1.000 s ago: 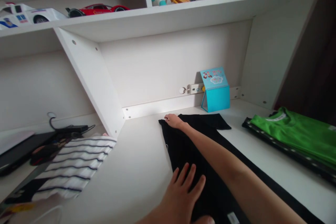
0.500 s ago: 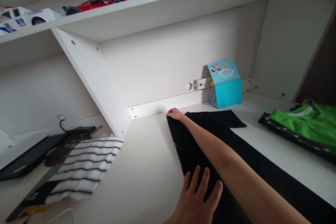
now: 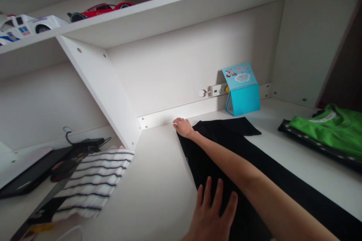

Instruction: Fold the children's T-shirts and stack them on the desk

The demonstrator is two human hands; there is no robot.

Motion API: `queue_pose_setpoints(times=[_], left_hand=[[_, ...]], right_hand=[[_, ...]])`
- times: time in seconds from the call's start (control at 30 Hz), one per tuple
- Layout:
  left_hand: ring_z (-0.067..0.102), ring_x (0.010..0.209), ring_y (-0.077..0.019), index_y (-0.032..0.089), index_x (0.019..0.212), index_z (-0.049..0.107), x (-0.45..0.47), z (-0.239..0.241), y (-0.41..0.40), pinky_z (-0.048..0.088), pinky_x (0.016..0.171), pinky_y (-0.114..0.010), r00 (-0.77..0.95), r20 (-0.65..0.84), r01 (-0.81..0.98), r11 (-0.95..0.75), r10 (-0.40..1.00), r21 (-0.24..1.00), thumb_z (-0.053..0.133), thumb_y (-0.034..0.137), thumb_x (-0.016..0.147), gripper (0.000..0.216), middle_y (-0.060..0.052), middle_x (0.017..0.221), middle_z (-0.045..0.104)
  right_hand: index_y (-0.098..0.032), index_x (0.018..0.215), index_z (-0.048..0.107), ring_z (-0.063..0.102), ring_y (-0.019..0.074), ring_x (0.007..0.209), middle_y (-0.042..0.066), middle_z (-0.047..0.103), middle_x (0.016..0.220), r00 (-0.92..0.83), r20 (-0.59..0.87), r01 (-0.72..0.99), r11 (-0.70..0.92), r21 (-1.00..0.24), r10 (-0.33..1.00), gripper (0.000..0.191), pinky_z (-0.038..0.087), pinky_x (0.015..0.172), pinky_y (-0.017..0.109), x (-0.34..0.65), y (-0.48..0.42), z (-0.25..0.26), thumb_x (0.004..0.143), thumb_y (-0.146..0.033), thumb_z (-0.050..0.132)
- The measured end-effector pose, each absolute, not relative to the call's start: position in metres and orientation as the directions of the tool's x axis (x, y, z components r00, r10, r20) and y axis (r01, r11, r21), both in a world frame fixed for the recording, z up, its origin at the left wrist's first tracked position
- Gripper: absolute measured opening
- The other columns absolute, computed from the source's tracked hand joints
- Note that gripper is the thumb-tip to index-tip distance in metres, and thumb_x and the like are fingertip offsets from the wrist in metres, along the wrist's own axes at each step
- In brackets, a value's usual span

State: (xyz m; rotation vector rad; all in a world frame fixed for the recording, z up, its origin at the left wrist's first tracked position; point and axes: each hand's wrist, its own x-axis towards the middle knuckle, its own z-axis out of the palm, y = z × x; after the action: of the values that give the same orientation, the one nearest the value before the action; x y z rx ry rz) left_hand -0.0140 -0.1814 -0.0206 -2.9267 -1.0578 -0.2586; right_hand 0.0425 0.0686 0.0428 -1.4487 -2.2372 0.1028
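A black short-sleeved T-shirt (image 3: 271, 173) lies spread on the white desktop, one sleeve pointing to the right at its far end. My right hand (image 3: 183, 127) reaches over the shirt to its far left corner. It rests on the cloth there, fingers stretched out and slightly apart. Closer to me, my left hand (image 3: 212, 211) lies palm down on the near left part of the shirt with its fingers spread. My right forearm hides some of the cloth between the hands.
A blue desk calendar (image 3: 244, 98) stands by a power strip (image 3: 217, 90) at the back. Folded green clothing (image 3: 328, 128) lies right. Left are striped cloth (image 3: 93, 180) and a black laptop-like device (image 3: 31, 173). Toy cars, one red (image 3: 102, 9), sit on the shelf above.
My right hand has gone from pinching the shirt's far corner to lying flatter on it, with fingers loosened. The left hand stays nearly in place. The view has shifted slightly.
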Motion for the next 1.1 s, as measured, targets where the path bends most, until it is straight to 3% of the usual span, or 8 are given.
queue_pose_setpoints(times=[0.1, 0.23, 0.37, 0.5, 0.63, 0.73, 0.9, 1.1], left_hand=[[0.012, 0.13, -0.0384, 0.033, 0.141, 0.001, -0.014, -0.012, -0.184, 0.032, 0.095, -0.06, 0.753, 0.149, 0.638, -0.766, 0.641, 0.073, 0.044, 0.042, 0.088, 0.07, -0.01, 0.145, 0.01], [0.011, 0.129, -0.0404, 0.03, 0.142, 0.003, -0.014, 0.002, -0.187, 0.029, 0.097, -0.06, 0.77, 0.113, 0.609, -0.777, 0.627, 0.163, 0.046, 0.063, 0.077, 0.085, -0.012, 0.145, 0.009], [0.006, 0.129, -0.0417, 0.032, 0.142, 0.003, -0.015, 0.004, -0.187, 0.027, 0.097, -0.062, 0.762, 0.103, 0.615, -0.764, 0.639, 0.195, 0.046, 0.06, 0.079, 0.081, -0.009, 0.145, 0.006], [0.0, 0.128, -0.0432, 0.035, 0.141, 0.001, -0.015, 0.0, -0.187, 0.025, 0.096, -0.065, 0.751, 0.082, 0.627, -0.746, 0.655, 0.224, 0.045, 0.056, 0.082, 0.077, -0.006, 0.146, 0.002], [-0.002, 0.128, -0.0437, 0.036, 0.141, 0.001, -0.015, -0.003, -0.186, 0.023, 0.096, -0.066, 0.745, 0.053, 0.637, -0.732, 0.666, 0.242, 0.042, 0.055, 0.083, 0.074, -0.005, 0.146, -0.001], [-0.001, 0.129, -0.0422, 0.038, 0.14, 0.002, -0.015, 0.0, -0.187, 0.024, 0.097, -0.065, 0.74, 0.033, 0.646, -0.723, 0.672, 0.243, 0.035, 0.049, 0.088, 0.063, -0.003, 0.146, 0.0], [-0.002, 0.13, -0.0438, 0.031, 0.142, 0.006, -0.013, 0.012, -0.188, 0.02, 0.1, -0.064, 0.75, -0.008, 0.638, -0.72, 0.662, 0.272, 0.045, 0.066, 0.075, 0.085, -0.007, 0.147, 0.001], [-0.009, 0.129, -0.0441, 0.031, 0.142, 0.006, -0.01, 0.022, -0.189, 0.012, 0.1, -0.066, 0.739, -0.107, 0.656, -0.674, 0.665, 0.34, 0.042, 0.074, 0.069, 0.092, -0.007, 0.148, -0.003]], right_hand=[[-0.017, 0.116, 0.051, 0.05, 0.0193, 0.106, 0.007, 0.05, 0.12, -0.349, 0.295, 0.858, 0.43, -0.281, 0.889, 0.031, 0.041, 0.09, 0.042, 0.064, 0.075, 0.054, 0.09, -0.032, 0.046], [-0.016, 0.114, 0.052, 0.054, 0.0186, 0.099, 0.008, 0.052, 0.116, -0.168, 0.178, 0.948, 0.209, -0.24, 0.97, 0.032, 0.046, 0.084, 0.04, 0.118, 0.087, 0.052, 0.087, -0.033, 0.05], [-0.015, 0.115, 0.051, 0.053, 0.0196, 0.101, 0.008, 0.052, 0.116, 0.047, 0.108, 0.982, -0.026, -0.186, 0.993, 0.033, 0.045, 0.085, 0.042, 0.162, 0.09, 0.033, 0.087, -0.033, 0.051], [-0.016, 0.115, 0.051, 0.05, 0.0213, 0.107, 0.008, 0.05, 0.119, 0.096, 0.16, 0.983, -0.069, -0.171, 0.982, 0.034, 0.041, 0.09, 0.045, 0.176, 0.09, 0.023, 0.087, -0.034, 0.051], [-0.011, 0.117, 0.05, 0.044, 0.0269, 0.114, 0.015, 0.05, 0.12, 0.061, 0.205, 0.979, -0.02, -0.201, 0.977, 0.032, 0.034, 0.092, 0.05, 0.168, 0.086, 0.033, 0.091, -0.028, 0.041], [-0.01, 0.125, 0.045, 0.04, 0.0278, 0.119, 0.02, 0.045, 0.126, -0.12, 0.227, 0.957, 0.173, -0.233, 0.967, 0.039, 0.029, 0.096, 0.046, 0.145, 0.07, 0.035, 0.094, -0.029, 0.028], [-0.023, 0.136, 0.034, 0.023, 0.0209, 0.132, 0.005, 0.03, 0.143, -0.493, 0.17, 0.807, 0.521, -0.279, 0.854, 0.061, 0.023, 0.104, 0.036, 0.104, 0.03, 0.014, 0.087, -0.058, 0.031], [-0.018, 0.138, 0.03, 0.03, 0.0206, 0.129, 0.009, 0.034, 0.141, -0.356, 0.199, 0.853, 0.405, -0.33, 0.913, 0.059, 0.027, 0.102, 0.033, 0.14, 0.04, 0.027, 0.09, -0.05, 0.031]])
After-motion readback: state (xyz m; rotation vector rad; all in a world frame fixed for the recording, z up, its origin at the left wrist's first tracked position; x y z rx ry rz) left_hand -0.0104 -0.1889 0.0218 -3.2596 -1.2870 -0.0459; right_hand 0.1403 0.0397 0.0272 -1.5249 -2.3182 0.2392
